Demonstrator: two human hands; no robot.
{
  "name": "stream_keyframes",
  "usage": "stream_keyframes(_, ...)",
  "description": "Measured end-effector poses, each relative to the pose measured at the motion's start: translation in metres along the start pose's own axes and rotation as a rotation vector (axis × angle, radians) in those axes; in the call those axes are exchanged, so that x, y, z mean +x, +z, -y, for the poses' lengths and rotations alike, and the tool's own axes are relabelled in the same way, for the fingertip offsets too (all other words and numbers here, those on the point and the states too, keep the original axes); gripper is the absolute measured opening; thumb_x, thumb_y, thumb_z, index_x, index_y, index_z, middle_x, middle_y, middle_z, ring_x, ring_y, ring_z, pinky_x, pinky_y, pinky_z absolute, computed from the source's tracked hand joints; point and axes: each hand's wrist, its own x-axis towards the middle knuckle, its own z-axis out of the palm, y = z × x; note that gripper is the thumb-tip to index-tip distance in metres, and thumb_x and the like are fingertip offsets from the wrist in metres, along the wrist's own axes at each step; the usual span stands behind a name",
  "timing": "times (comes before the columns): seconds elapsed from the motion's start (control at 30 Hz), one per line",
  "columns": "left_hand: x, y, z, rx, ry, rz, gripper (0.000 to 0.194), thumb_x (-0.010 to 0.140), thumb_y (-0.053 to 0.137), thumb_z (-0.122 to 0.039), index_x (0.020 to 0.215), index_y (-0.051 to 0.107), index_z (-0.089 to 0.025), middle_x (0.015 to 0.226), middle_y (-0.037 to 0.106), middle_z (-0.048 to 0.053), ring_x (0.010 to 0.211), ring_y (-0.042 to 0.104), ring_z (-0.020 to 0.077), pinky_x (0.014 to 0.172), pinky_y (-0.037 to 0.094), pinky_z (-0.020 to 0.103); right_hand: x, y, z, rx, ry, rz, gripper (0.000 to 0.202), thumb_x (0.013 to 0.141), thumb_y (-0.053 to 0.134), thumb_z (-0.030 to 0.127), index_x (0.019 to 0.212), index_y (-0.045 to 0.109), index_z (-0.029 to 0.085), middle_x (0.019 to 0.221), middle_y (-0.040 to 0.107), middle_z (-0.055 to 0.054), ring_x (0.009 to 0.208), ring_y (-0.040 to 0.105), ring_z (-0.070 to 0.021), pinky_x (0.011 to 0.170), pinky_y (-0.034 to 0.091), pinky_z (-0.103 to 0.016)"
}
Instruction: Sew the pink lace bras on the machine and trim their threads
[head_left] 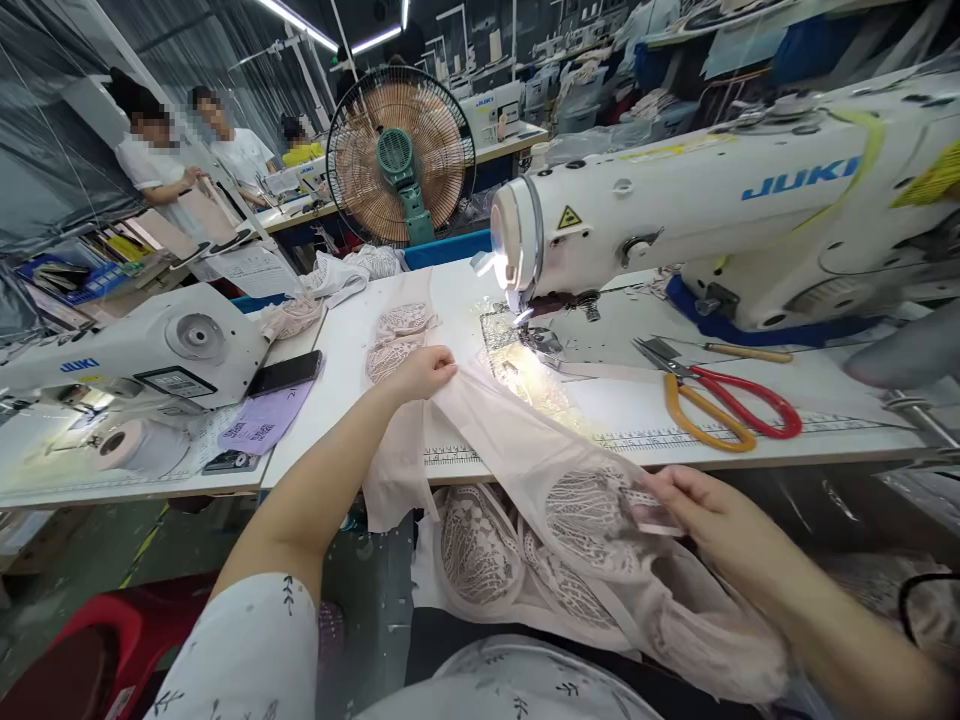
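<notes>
A pale pink lace bra (585,510) stretches between my two hands across the table's front edge. My left hand (426,374), left of the sewing machine head, pinches its thin fabric end. At the right, my right hand (694,505) has its fingers closed on the lace cup's edge. More lace cups (480,545) hang over my lap under the stretched piece. Another pale lace piece (401,330) lies on the white table behind my left hand, part of it draping over the edge. The white sewing machine (675,210) stands beyond, its lamp lit over the needle area.
Scissors with red and orange handles (712,400) lie on the table at the right. A black phone (285,373) rests on a purple paper beside a second sewing machine (142,350). Behind are a large fan (400,155) and several people. A red stool (127,640) is lower left.
</notes>
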Motion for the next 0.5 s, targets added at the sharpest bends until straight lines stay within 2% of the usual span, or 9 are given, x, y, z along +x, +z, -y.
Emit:
stream_keyframes(0.13,0.028,0.008,0.023,0.189,-0.033,-0.005,0.015,0.085,0.053,-0.019,0.070,0.050,-0.018,0.075,0.061,0.003,0.070,0.055,0.0178,0.062,0.040,0.027,0.012,0.014,0.007,-0.517,-0.192,-0.093,0.047,0.079,0.045,0.067,0.058,0.040,0.026,0.043,0.047,0.001,0.041,0.045,-0.0172,0.043,0.031,-0.029)
stream_keyframes(0.2,0.037,0.007,0.029,0.279,-0.064,-0.008,0.012,0.086,0.051,-0.020,0.074,0.053,-0.018,0.082,0.065,0.006,0.075,0.057,0.0206,0.065,0.040,0.030,0.012,0.009,0.005,-0.659,-0.264,-0.074,0.045,0.083,0.038,0.063,0.059,0.037,0.026,0.044,0.049,0.001,0.039,0.045,-0.0170,0.042,0.031,-0.029)
stream_keyframes(0.27,0.044,0.006,0.035,0.357,-0.090,-0.013,0.011,0.087,0.050,-0.022,0.079,0.056,-0.018,0.089,0.067,0.008,0.080,0.060,0.0227,0.068,0.041,0.031,0.013,0.001,-0.003,-0.676,-0.275,0.008,0.042,0.082,0.042,0.063,0.065,0.048,0.025,0.061,0.064,-0.003,0.053,0.059,-0.0213,0.048,0.042,-0.031)
stream_keyframes(0.33,0.048,0.005,0.040,0.418,-0.102,-0.015,0.012,0.088,0.049,-0.024,0.083,0.057,-0.018,0.093,0.068,0.009,0.084,0.061,0.0237,0.070,0.041,0.031,0.015,-0.006,-0.019,-0.651,-0.264,0.112,0.043,0.078,0.052,0.064,0.085,0.064,0.023,0.091,0.073,-0.009,0.081,0.068,-0.0289,0.064,0.053,-0.036)
stream_keyframes(0.4,0.050,0.007,0.043,0.466,-0.108,-0.017,0.015,0.090,0.046,-0.026,0.088,0.059,-0.018,0.093,0.069,0.009,0.085,0.062,0.0239,0.071,0.042,0.032,0.016,-0.005,-0.036,-0.624,-0.255,0.190,0.056,0.069,0.063,0.063,0.106,0.067,0.020,0.110,0.071,-0.013,0.099,0.066,-0.0349,0.077,0.056,-0.041)
stream_keyframes(0.43,0.049,0.008,0.044,0.486,-0.111,-0.019,0.017,0.091,0.044,-0.027,0.090,0.060,-0.018,0.092,0.069,0.009,0.085,0.063,0.0239,0.072,0.043,0.032,0.015,0.000,-0.043,-0.596,-0.257,0.221,0.062,0.065,0.067,0.061,0.110,0.067,0.019,0.115,0.069,-0.014,0.103,0.065,-0.0364,0.082,0.056,-0.043)
stream_keyframes(0.5,0.048,0.012,0.044,0.524,-0.119,-0.027,0.021,0.092,0.042,-0.026,0.094,0.061,-0.018,0.091,0.069,0.010,0.085,0.064,0.0246,0.073,0.045,0.034,0.008,0.014,-0.051,-0.511,-0.251,0.307,0.060,0.065,0.068,0.054,0.114,0.067,0.020,0.118,0.069,-0.012,0.108,0.064,-0.0356,0.089,0.054,-0.042)
